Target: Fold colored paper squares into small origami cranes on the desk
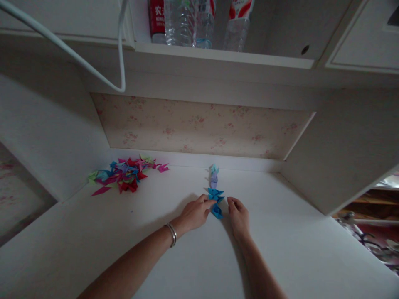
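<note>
A line of folded paper cranes runs away from me along the white surface. Nearest are several blue origami cranes [217, 212], with a lilac crane [213, 180] and a pale aqua crane [214, 168] beyond them. My left hand [195, 212], with a silver bangle at the wrist, is at the left side of the blue ones. Its index finger lies across one blue crane and the other fingers are curled. Just right of the line, my right hand [238, 214] has its fingers curled together, apart from the cranes, with nothing visible in them.
A heap of colourful paper cranes [124, 172] lies at the back left of the white tabletop [174, 265]. Side panels and a floral back wall [199, 126] enclose the space. Plastic bottles [238, 29] stand on the shelf above, and a white cable [77, 60] hangs at upper left.
</note>
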`<state>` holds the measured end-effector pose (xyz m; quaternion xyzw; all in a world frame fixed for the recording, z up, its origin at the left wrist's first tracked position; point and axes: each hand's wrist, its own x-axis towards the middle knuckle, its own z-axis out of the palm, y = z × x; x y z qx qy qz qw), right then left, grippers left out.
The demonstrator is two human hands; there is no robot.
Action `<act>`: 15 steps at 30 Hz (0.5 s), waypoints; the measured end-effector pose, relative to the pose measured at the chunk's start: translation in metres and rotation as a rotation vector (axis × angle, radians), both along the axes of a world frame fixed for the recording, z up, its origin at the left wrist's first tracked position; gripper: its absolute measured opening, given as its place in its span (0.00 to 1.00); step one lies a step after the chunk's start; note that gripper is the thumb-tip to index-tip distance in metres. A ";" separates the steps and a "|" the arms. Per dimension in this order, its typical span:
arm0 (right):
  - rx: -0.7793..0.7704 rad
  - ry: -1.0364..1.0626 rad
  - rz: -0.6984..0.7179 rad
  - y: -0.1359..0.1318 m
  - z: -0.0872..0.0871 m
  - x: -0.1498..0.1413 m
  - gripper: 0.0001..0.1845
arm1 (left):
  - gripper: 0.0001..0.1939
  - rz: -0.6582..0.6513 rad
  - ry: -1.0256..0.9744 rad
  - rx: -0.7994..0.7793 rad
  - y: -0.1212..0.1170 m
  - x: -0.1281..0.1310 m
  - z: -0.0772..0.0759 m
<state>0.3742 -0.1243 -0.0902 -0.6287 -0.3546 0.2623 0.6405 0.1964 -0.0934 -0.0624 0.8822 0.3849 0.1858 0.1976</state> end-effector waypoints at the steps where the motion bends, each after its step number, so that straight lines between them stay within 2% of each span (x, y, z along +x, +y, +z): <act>1: -0.009 -0.014 -0.003 0.000 0.000 0.000 0.22 | 0.21 -0.024 0.016 0.019 -0.001 0.002 0.000; 9: -0.031 -0.046 0.000 0.002 -0.002 0.001 0.23 | 0.13 -0.061 0.118 0.135 -0.011 0.017 -0.003; 15: -0.023 -0.054 0.003 0.003 -0.005 0.001 0.24 | 0.12 0.020 0.184 0.162 -0.021 0.020 -0.002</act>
